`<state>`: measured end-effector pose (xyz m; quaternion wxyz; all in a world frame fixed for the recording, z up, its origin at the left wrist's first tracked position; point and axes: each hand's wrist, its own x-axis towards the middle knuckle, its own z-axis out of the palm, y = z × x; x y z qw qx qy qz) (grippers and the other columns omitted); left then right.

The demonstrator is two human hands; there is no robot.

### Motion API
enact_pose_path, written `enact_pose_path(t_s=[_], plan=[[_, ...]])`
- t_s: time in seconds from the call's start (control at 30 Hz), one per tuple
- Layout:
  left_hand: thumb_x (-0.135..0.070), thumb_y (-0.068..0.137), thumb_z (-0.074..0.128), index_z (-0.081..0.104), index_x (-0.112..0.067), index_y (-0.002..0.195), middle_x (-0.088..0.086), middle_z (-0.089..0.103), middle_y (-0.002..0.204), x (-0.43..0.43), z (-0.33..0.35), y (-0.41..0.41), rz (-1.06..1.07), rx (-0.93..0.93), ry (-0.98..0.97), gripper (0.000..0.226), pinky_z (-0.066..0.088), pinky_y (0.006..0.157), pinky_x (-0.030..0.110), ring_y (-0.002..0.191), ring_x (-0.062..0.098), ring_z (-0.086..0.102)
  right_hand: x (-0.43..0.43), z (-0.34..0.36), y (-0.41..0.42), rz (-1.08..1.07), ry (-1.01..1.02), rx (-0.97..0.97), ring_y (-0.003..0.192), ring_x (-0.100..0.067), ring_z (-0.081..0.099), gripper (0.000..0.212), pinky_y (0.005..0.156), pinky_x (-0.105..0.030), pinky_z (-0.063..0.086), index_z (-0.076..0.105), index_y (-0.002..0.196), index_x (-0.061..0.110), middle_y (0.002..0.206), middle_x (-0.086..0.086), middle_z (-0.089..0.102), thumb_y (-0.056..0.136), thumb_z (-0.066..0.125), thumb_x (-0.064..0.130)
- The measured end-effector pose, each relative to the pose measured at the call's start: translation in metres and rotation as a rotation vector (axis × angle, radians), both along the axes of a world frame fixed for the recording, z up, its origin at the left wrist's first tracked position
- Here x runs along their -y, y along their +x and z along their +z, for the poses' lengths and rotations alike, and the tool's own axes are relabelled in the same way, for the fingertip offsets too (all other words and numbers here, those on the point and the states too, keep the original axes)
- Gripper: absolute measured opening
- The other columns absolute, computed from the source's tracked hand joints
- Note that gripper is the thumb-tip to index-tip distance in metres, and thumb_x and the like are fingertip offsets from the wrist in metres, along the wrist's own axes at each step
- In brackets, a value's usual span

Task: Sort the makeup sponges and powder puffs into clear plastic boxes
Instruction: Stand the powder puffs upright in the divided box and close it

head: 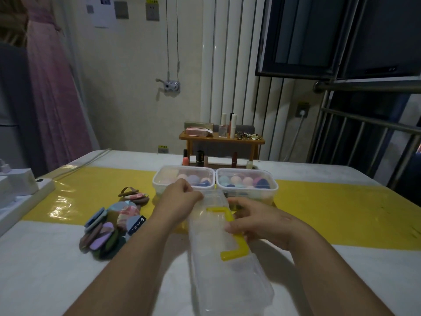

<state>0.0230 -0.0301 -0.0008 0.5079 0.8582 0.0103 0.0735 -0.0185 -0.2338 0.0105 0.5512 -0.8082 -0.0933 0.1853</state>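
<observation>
Holding: clear box (214, 242) btwn both my hands, front centre.
L hand (182, 196): fingers curled on far end.
R hand (257, 222): gripping yellow clasp (237, 246) side.
Puffs (109, 229): piled on table (57, 270), left.

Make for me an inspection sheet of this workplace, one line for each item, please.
Surface: white table with a yellow strip across it.
Job's things: two clear boxes of sponges at the back, left box and right box; pile of puffs loose at the left; third clear box with yellow handle in the hands.
Clutter: lipsticks behind the boxes; small wooden shelf with cosmetics; white boxes at the left edge.
Hands: left hand grips the third box's far end; right hand holds its side at the handle.
Cables: white cable plugged into a wall socket; two cords hang on the wall.
Surroundings: pink curtain, window, metal rails.
</observation>
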Motion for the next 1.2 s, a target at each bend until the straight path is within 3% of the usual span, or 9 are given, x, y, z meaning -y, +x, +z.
enact_pose_path(t_s=[0.2,0.33,0.53,0.67,0.77,0.87,1.0,1.1,1.2], plan=[[-0.032,0.082,0.07,0.049,-0.016,0.082,0.008,0.063,0.085,-0.014,0.009,0.0,0.087,-0.002,0.081,0.026,0.054,0.078,0.048,0.082,0.028,0.061,-0.003,-0.001,0.003,-0.18,-0.122,0.262,0.098,-0.008,0.07,0.042,0.091,-0.034,0.058,0.069,0.119,0.028,0.105,0.01,0.074,0.079,0.08,0.024],[-0.025,0.086,0.057,0.048,-0.019,0.087,0.004,0.059,0.082,-0.012,0.008,-0.003,0.151,0.082,0.273,0.011,0.05,0.066,0.038,0.076,0.023,0.056,0.014,0.013,-0.004,-0.101,-0.232,0.19,0.099,-0.006,0.068,0.035,0.091,-0.026,0.054,0.07,0.113,0.029,0.104,0.013,0.073,0.08,0.079,0.036],[-0.025,0.091,0.048,0.054,-0.024,0.1,0.004,0.058,0.089,-0.018,0.023,-0.004,0.029,-0.089,0.395,0.011,0.056,0.081,0.042,0.082,0.022,0.057,0.023,0.017,0.0,-0.323,-0.554,0.43,0.082,-0.004,0.066,0.008,0.081,-0.027,0.055,0.076,0.09,0.032,0.085,0.015,0.072,0.084,0.076,0.037],[-0.032,0.093,0.048,0.06,-0.025,0.109,-0.001,0.059,0.09,-0.018,0.027,-0.01,0.015,-0.047,0.541,0.021,0.055,0.081,0.036,0.08,0.015,0.055,0.017,0.016,0.004,-0.502,-0.757,0.521,0.078,-0.008,0.06,0.024,0.07,-0.031,0.053,0.074,0.077,0.029,0.078,0.012,0.067,0.079,0.075,0.053],[-0.042,0.092,0.056,0.058,-0.031,0.122,-0.002,0.061,0.107,-0.016,0.025,-0.012,-0.04,-0.026,0.427,0.032,0.054,0.083,0.035,0.088,0.013,0.057,0.012,0.016,0.005,-0.519,-0.819,0.55,0.076,-0.012,0.059,0.031,0.064,-0.03,0.048,0.069,0.073,0.025,0.075,0.009,0.065,0.08,0.072,0.055],[-0.037,0.092,0.061,0.061,-0.035,0.125,-0.003,0.059,0.111,-0.014,0.022,-0.014,-0.085,-0.022,0.263,0.034,0.054,0.086,0.035,0.086,0.008,0.055,0.012,0.018,0.001,-0.461,-0.822,0.563,0.079,-0.013,0.06,0.029,0.068,-0.032,0.052,0.069,0.075,0.028,0.078,0.009,0.066,0.082,0.07,0.056],[-0.036,0.09,0.058,0.06,-0.039,0.114,0.0,0.062,0.107,-0.009,0.023,-0.012,-0.017,-0.055,0.318,0.024,0.055,0.088,0.038,0.091,0.019,0.06,0.019,0.028,-0.01,-0.288,-0.683,0.467,0.085,-0.006,0.06,0.028,0.078,-0.031,0.053,0.074,0.09,0.033,0.091,0.014,0.069,0.076,0.075,0.057],[-0.03,0.091,0.057,0.059,-0.033,0.11,-0.002,0.059,0.093,-0.009,0.026,-0.012,0.014,-0.079,0.368,0.019,0.055,0.089,0.04,0.089,0.019,0.058,0.025,0.031,-0.014,-0.151,-0.605,0.388,0.116,-0.01,0.051,0.051,0.095,-0.027,0.044,0.067,0.12,0.038,0.127,0.013,0.057,0.072,0.081,0.052],[-0.024,0.096,0.051,0.058,-0.025,0.114,-0.004,0.052,0.085,-0.008,0.027,-0.008,0.033,-0.069,0.478,0.019,0.055,0.084,0.037,0.08,0.014,0.053,0.028,0.032,-0.017,-0.017,-0.691,0.387,0.136,-0.01,0.029,0.07,0.108,-0.029,0.031,0.056,0.131,0.047,0.14,0.017,0.041,0.067,0.084,0.052]])
